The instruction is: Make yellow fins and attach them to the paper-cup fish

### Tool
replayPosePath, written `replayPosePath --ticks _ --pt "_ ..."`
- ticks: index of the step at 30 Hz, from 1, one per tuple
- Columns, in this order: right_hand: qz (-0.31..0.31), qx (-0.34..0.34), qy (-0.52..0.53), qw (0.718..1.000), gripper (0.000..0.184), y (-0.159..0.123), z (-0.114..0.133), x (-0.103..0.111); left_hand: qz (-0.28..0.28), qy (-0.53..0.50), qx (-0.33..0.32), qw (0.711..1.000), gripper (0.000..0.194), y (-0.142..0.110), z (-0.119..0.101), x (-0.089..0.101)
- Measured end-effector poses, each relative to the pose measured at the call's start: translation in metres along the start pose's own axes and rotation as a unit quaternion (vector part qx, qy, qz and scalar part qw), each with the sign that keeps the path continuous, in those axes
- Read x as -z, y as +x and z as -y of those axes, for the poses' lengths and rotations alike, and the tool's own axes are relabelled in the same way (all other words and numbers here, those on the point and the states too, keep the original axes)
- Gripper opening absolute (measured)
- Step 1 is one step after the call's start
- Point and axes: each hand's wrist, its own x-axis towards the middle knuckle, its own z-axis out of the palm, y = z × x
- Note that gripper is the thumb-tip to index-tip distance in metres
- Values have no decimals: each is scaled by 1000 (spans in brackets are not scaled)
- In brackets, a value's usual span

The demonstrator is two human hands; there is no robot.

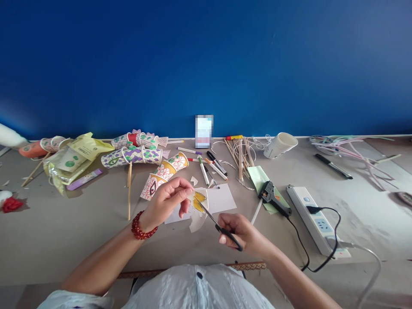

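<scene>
In the head view, my left hand [174,195] pinches the edge of a white paper piece with a yellow, leaf-like drawing [199,196], fingertips closed on it, over the grey table [106,240] in front of me. My right hand [240,231] is wrapped round the black handles of metal-bladed scissors [212,218], tips at the drawing; how wide the blades stand I can't tell. I judge this to be cutting-out, calling next for a steady pinch and blades kept to the outline. Print on the pale yellow plastic packet [77,150] is too small to read; the upright phone's [204,131] screen is pixelated.
</scene>
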Motion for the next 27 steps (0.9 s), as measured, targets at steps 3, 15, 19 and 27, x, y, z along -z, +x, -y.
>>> replayPosePath --ticks 3,15,19,27 --pt "-8 3 -17 1000 59 0 0 0 5 -3 -2 1000 20 0 2 1" --pt "4 -18 55 998 58 1 -5 -4 -20 -23 3 1000 22 -3 2 -1" --pt "0 3 103 995 59 2 -3 -9 -25 -64 -7 998 21 -7 7 -4" --pt "18 57 199 978 61 7 -3 -28 20 -115 16 993 18 -15 24 -20"
